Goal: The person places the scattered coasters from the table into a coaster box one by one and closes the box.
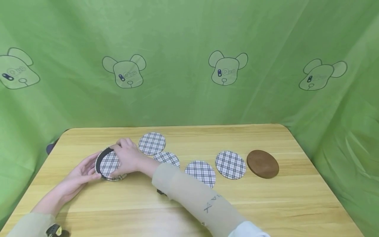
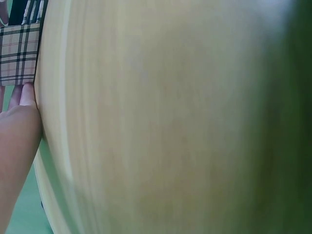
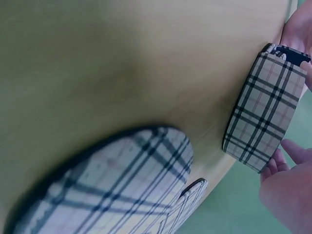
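A round plaid coaster holder [image 1: 99, 165] with a dark inside stands on the table at the left. A plaid coaster [image 1: 109, 164] lies at its mouth, leaving a black crescent bare on the left. My left hand [image 1: 77, 179] grips the holder's left side, its thumb at the near edge. From above, my right hand [image 1: 128, 158] spans the coaster, thumb near and fingers far, pinching it at the rim; the far fingertips are partly hidden. Through a gap in the wall [image 2: 19, 53], pale coaster edges [image 2: 34, 10] show in the left wrist view.
Plaid coasters lie to the right: one at the back [image 1: 152, 144], one partly behind the right sleeve [image 1: 167, 158], then two more [image 1: 201, 172] [image 1: 230, 165]. A brown coaster [image 1: 262, 164] lies rightmost. Green curtains [image 1: 177, 98] hang round the wooden table [image 1: 284, 204].
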`<state>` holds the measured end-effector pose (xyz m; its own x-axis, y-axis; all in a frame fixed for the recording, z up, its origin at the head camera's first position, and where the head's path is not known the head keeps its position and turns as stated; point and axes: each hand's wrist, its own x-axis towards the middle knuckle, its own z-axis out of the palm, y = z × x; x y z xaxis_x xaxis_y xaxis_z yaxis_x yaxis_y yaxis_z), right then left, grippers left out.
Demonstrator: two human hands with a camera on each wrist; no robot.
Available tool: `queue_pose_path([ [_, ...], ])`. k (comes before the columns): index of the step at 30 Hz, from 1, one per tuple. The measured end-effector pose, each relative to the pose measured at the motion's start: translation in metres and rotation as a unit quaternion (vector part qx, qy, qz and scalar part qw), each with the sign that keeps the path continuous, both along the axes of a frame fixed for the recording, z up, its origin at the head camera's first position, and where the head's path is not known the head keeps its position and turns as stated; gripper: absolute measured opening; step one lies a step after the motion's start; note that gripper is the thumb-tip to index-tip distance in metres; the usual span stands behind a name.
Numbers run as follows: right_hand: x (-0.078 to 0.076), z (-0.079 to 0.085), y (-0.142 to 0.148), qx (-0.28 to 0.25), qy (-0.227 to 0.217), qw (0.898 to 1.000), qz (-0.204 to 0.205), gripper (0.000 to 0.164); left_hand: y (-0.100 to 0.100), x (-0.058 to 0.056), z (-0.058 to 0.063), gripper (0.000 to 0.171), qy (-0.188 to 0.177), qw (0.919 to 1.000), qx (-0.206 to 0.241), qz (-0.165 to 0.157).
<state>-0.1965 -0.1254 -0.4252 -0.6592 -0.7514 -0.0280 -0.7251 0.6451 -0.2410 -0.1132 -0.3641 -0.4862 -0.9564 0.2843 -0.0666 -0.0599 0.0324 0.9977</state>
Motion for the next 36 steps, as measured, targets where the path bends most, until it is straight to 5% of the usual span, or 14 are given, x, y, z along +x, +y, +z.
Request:
queue_pose_path([
  [36, -0.048, 0.004, 0.054, -0.081, -0.056, 0.994, -0.040, 0.095, 0.001, 0.001, 0.002, 0.087, 0.002, 0.9999, -0.014, 0.002],
])
